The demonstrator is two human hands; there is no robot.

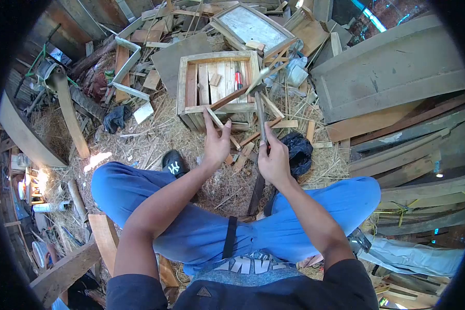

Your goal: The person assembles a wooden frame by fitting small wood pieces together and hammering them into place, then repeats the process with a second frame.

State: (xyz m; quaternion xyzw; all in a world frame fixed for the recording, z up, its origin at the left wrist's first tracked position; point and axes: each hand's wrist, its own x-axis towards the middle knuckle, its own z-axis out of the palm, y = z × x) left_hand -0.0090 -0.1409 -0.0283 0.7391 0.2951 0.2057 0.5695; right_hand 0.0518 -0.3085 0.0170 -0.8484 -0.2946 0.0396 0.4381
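Note:
My right hand [275, 160] is wrapped round the handle of a hammer [261, 116], whose head is raised close over the joined ends of some thin wooden strips. My left hand [217, 146] pinches a pale wooden strip [215, 118] between thumb and forefinger, near the front edge of a wooden box [182, 85]. A darker brown strip [229, 98] slants from there up to the hammer head, and the strips overlap like parts of a small frame. Inside the box lie a red-and-black tool [238, 79] and a small wood block [215, 79].
A framed panel [253, 28] leans behind the box. Large boards [387, 72] are stacked at the right. A black plastic bag [297, 153] lies beside my right hand. Wood scraps and shavings cover the ground. A sandalled foot [174, 163] is near my left forearm.

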